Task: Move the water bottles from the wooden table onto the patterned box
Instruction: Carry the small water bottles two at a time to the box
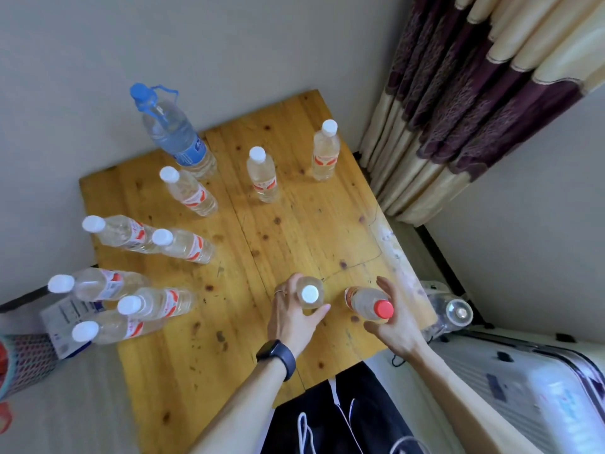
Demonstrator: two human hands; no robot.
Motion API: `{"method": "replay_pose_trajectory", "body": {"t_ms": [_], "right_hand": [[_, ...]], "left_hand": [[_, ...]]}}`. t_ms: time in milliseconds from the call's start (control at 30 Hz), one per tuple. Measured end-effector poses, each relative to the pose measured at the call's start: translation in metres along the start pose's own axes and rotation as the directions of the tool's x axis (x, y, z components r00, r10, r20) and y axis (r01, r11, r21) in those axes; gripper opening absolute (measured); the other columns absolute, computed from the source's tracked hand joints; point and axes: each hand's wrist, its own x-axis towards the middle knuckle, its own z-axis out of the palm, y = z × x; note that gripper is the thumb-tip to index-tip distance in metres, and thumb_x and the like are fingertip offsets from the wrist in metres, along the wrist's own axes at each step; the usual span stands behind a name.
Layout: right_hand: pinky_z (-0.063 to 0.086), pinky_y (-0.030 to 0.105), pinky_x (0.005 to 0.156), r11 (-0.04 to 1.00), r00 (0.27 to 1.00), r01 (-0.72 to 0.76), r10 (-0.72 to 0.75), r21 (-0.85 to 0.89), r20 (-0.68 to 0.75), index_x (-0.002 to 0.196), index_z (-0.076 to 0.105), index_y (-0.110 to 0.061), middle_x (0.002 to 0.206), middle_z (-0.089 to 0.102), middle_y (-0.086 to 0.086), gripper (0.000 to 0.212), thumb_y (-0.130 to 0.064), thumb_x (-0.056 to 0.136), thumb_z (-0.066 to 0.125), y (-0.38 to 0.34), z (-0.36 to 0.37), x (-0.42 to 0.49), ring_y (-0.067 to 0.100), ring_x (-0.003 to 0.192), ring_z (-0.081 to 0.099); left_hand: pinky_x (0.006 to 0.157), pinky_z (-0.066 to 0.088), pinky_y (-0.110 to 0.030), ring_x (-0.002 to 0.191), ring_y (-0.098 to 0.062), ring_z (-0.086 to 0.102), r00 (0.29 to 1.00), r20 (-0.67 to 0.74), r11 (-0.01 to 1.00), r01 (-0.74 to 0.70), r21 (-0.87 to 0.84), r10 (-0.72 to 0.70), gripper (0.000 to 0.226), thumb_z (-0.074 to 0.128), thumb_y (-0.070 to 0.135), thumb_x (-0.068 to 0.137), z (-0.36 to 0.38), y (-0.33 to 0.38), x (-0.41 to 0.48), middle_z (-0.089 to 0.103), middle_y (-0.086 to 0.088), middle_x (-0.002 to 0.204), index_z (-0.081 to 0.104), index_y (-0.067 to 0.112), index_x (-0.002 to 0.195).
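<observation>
Several clear water bottles with white caps stand on the wooden table (294, 231). My left hand (291, 317) grips a white-capped bottle (309, 294) near the table's front. Just to its right, my right hand (393, 322) grips a red-capped bottle (370, 303). A large bottle with a blue cap and handle (173, 132) stands at the back left. Two white-capped bottles (262, 173) (324, 152) stand at the back, and several more line the left side (190, 191). The patterned box (23, 362) shows at the far left edge, below table height.
A white carton (62, 317) lies beside the table's left edge. A clear bottle (455, 314) lies off the table's right edge, above a white suitcase (523, 388). Curtains (474, 103) hang at the back right. Walls close the table's back and left.
</observation>
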Motion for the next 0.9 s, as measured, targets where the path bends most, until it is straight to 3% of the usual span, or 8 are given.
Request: {"method": "replay_pose_trajectory", "body": {"t_ms": [67,167,267,367,467,600,767,900], "right_hand": [[0.042,0.032,0.095,0.997,0.994,-0.06,0.063,0.042,-0.087,0.144,0.032,-0.03,0.137,0.039,-0.01,0.098,-0.035,0.066,0.09,-0.001,0.011,-0.004,0.01,0.121,0.043],[0.054,0.039,0.089,0.988,0.966,-0.111,0.132,0.107,-0.222,0.127,0.038,-0.042,0.123,0.057,-0.006,0.086,-0.067,0.059,0.085,-0.008,0.027,-0.002,0.014,0.106,0.061],[0.054,0.038,0.086,0.995,0.973,-0.049,0.067,0.086,-0.222,0.121,0.048,-0.043,0.117,0.061,-0.011,0.067,-0.038,0.066,0.086,-0.013,0.032,0.003,0.015,0.104,0.062],[0.047,0.03,0.087,1.0,0.992,0.011,-0.008,0.025,-0.128,0.122,0.055,-0.037,0.121,0.059,-0.015,0.067,-0.013,0.064,0.079,-0.018,0.028,0.006,0.015,0.113,0.057],[0.044,0.03,0.09,0.999,0.992,0.041,-0.037,0.031,-0.125,0.129,0.048,-0.037,0.127,0.055,-0.016,0.074,-0.018,0.065,0.08,-0.016,0.03,0.008,0.013,0.117,0.054],[0.048,0.032,0.087,0.995,0.975,-0.007,0.028,0.096,-0.219,0.126,0.045,-0.044,0.119,0.058,-0.015,0.076,-0.049,0.064,0.088,-0.014,0.038,0.003,0.007,0.104,0.057],[0.053,0.029,0.079,0.996,0.964,-0.028,0.05,0.087,-0.26,0.116,0.05,-0.044,0.107,0.062,-0.021,0.063,-0.037,0.065,0.086,-0.013,0.042,0.004,0.006,0.098,0.062],[0.058,0.036,0.076,0.994,0.958,-0.038,0.067,0.105,-0.279,0.112,0.051,-0.044,0.104,0.063,-0.018,0.059,-0.038,0.065,0.086,-0.012,0.033,0.0,0.004,0.091,0.064]], "left_hand": [[0.09,0.049,-0.031,0.125,-0.021,0.045,0.999,0.033,0.999,-0.023,-0.035,0.024,0.089,0.083,0.049,0.072,-0.003,-0.002,0.005,0.039,-0.004,0.14,0.03,0.033,0.142],[0.096,0.041,-0.023,0.134,-0.011,0.037,0.991,0.111,0.995,-0.069,-0.078,0.077,0.09,0.085,0.045,0.071,-0.01,-0.005,0.015,0.032,0.008,0.15,0.032,0.04,0.143],[0.093,0.037,-0.018,0.132,-0.008,0.042,0.979,0.164,0.992,-0.113,-0.05,0.119,0.075,0.085,0.041,0.072,-0.015,-0.004,0.021,0.038,0.015,0.149,0.043,0.043,0.134],[0.084,0.04,-0.019,0.117,-0.01,0.052,0.978,0.18,0.995,-0.099,-0.025,0.102,0.065,0.084,0.039,0.073,-0.015,-0.001,0.024,0.053,0.015,0.129,0.047,0.042,0.126],[0.082,0.042,-0.022,0.114,-0.012,0.054,0.978,0.185,0.995,-0.099,0.005,0.097,0.063,0.083,0.039,0.073,-0.015,0.003,0.026,0.054,0.014,0.125,0.047,0.042,0.124],[0.093,0.045,-0.024,0.128,-0.017,0.049,0.981,0.164,0.994,-0.111,0.025,0.105,0.062,0.083,0.032,0.074,-0.008,0.001,0.024,0.046,0.007,0.146,0.049,0.034,0.126],[0.075,0.042,-0.02,0.104,-0.014,0.058,0.986,0.145,0.992,-0.1,0.076,0.089,0.058,0.079,0.037,0.072,-0.009,0.009,0.025,0.056,0.016,0.11,0.047,0.04,0.12],[0.076,0.043,-0.022,0.101,-0.017,0.056,0.979,0.176,0.988,-0.124,0.092,0.107,0.059,0.078,0.036,0.071,-0.012,0.016,0.025,0.058,0.009,0.108,0.048,0.04,0.122]]}}
